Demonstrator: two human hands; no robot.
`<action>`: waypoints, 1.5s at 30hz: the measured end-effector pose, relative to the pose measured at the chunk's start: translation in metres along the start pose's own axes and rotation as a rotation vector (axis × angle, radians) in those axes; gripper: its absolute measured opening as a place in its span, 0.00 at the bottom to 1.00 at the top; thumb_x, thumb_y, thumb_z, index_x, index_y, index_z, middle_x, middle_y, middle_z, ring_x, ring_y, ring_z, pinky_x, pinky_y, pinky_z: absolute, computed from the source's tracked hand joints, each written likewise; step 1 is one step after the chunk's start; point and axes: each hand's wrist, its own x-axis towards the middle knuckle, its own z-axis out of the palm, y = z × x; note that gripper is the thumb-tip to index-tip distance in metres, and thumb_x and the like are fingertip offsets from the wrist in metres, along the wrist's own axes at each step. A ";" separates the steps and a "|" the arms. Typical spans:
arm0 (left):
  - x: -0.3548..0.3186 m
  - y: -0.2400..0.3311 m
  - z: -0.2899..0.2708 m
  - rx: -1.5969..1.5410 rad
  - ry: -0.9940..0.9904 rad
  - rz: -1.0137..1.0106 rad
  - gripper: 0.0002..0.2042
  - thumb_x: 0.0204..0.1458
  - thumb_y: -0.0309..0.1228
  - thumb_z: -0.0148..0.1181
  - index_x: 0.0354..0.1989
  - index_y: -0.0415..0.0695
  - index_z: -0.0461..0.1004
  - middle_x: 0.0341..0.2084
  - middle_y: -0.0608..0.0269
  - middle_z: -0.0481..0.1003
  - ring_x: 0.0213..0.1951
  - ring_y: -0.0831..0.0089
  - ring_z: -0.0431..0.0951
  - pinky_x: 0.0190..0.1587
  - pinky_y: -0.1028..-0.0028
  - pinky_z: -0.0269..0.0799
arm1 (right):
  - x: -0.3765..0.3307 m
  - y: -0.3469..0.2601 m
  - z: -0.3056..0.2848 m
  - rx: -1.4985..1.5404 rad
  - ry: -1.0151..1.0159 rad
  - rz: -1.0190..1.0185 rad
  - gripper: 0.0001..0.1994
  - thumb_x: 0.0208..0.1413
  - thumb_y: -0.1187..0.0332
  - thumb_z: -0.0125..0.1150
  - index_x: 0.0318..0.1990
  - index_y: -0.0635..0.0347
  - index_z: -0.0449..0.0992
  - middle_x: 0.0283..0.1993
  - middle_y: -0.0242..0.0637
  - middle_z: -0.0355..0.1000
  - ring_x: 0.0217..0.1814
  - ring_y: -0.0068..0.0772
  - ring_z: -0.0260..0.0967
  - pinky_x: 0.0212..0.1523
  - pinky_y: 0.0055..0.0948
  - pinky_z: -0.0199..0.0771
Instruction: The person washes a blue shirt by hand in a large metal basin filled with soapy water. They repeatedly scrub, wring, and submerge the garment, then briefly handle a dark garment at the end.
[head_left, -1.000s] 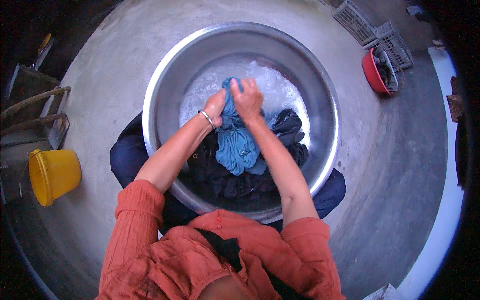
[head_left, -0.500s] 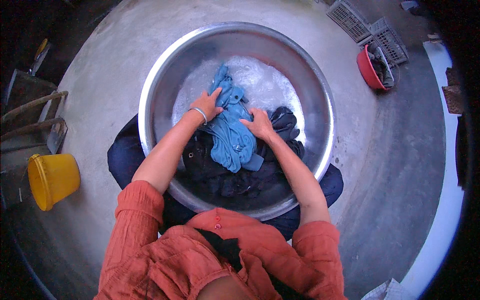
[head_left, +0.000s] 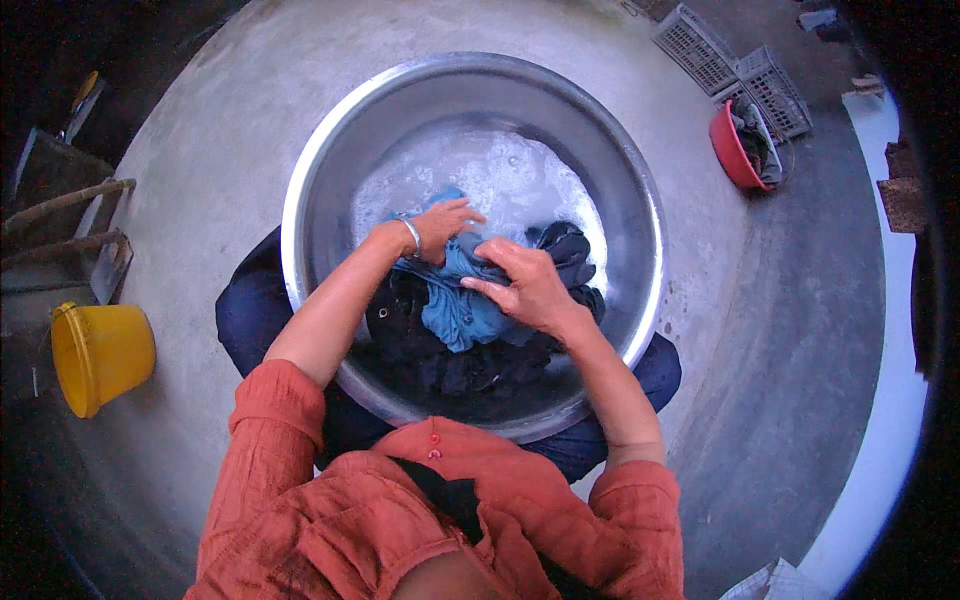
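Blue cloth (head_left: 462, 312) is bunched in the middle of a wide metal basin (head_left: 320, 170), over a heap of dark clothes (head_left: 480, 365) and beside soapy water (head_left: 500, 185). It is gripped from both sides. The left hand (head_left: 440, 225), with a bangle (head_left: 412, 237) at the wrist, is curled shut on its far edge. The right hand (head_left: 528, 285) is closed on its near fold, fingers pressed into the fabric. The cloth is judged soft and limp, heavy with water and slippery with suds, so a full fistful of gathered folds is judged a safer hold than a single edge. A yellow bucket (head_left: 100, 355) stands well apart on the person's left, on the concrete floor (head_left: 800, 330).
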 end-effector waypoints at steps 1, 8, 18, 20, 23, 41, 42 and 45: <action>0.000 0.000 -0.002 -0.062 0.002 0.004 0.39 0.21 0.22 0.64 0.52 0.48 0.61 0.56 0.56 0.56 0.57 0.53 0.56 0.58 0.63 0.53 | 0.003 -0.005 -0.011 -0.065 0.015 -0.006 0.14 0.38 0.72 0.65 0.33 0.64 0.68 0.31 0.43 0.67 0.32 0.44 0.65 0.33 0.32 0.66; -0.004 0.068 -0.084 -0.391 -0.010 0.025 0.14 0.27 0.27 0.60 0.26 0.37 0.68 0.19 0.54 0.71 0.26 0.70 0.73 0.31 0.72 0.67 | -0.042 -0.001 -0.056 0.071 0.380 0.421 0.09 0.46 0.74 0.61 0.33 0.60 0.65 0.24 0.33 0.65 0.28 0.20 0.62 0.30 0.22 0.63; 0.002 0.074 -0.096 -1.486 0.371 -0.194 0.27 0.36 0.31 0.62 0.47 0.35 0.63 0.39 0.60 0.70 0.39 0.73 0.70 0.45 0.75 0.65 | 0.054 0.031 -0.105 0.126 0.620 0.260 0.22 0.40 0.64 0.68 0.41 0.61 0.65 0.35 0.36 0.65 0.39 0.28 0.62 0.43 0.25 0.63; 0.010 0.011 -0.049 -1.136 0.542 -0.467 0.27 0.38 0.33 0.61 0.47 0.35 0.62 0.41 0.54 0.70 0.41 0.68 0.70 0.47 0.72 0.65 | 0.059 0.083 -0.091 0.064 0.484 0.366 0.35 0.34 0.53 0.69 0.49 0.61 0.63 0.45 0.45 0.64 0.48 0.39 0.62 0.49 0.34 0.61; -0.003 -0.037 -0.005 -0.476 0.411 -0.859 0.27 0.40 0.36 0.60 0.47 0.34 0.61 0.43 0.46 0.68 0.45 0.57 0.70 0.48 0.67 0.65 | 0.033 0.160 -0.039 -0.206 -0.044 0.515 0.45 0.28 0.45 0.69 0.56 0.58 0.59 0.52 0.53 0.60 0.54 0.49 0.58 0.55 0.40 0.57; 0.017 -0.033 0.022 -0.974 0.810 -1.031 0.35 0.38 0.21 0.45 0.60 0.36 0.41 0.54 0.41 0.56 0.55 0.53 0.59 0.55 0.69 0.56 | 0.049 0.247 0.005 -0.168 0.346 0.800 0.39 0.39 0.45 0.59 0.59 0.53 0.56 0.56 0.63 0.50 0.58 0.61 0.50 0.57 0.46 0.51; 0.010 -0.029 0.018 -1.026 0.846 -1.023 0.38 0.38 0.20 0.44 0.61 0.38 0.37 0.56 0.42 0.54 0.56 0.54 0.57 0.56 0.70 0.54 | 0.054 0.234 0.034 -0.186 0.359 0.825 0.39 0.39 0.45 0.59 0.59 0.50 0.55 0.58 0.62 0.47 0.59 0.60 0.49 0.57 0.45 0.52; 0.007 -0.020 0.002 -1.186 0.769 -1.022 0.41 0.36 0.18 0.44 0.63 0.43 0.35 0.56 0.47 0.54 0.52 0.56 0.60 0.51 0.69 0.59 | 0.057 0.204 0.069 -0.256 0.075 0.713 0.31 0.38 0.49 0.61 0.52 0.50 0.66 0.53 0.55 0.58 0.56 0.53 0.56 0.55 0.39 0.57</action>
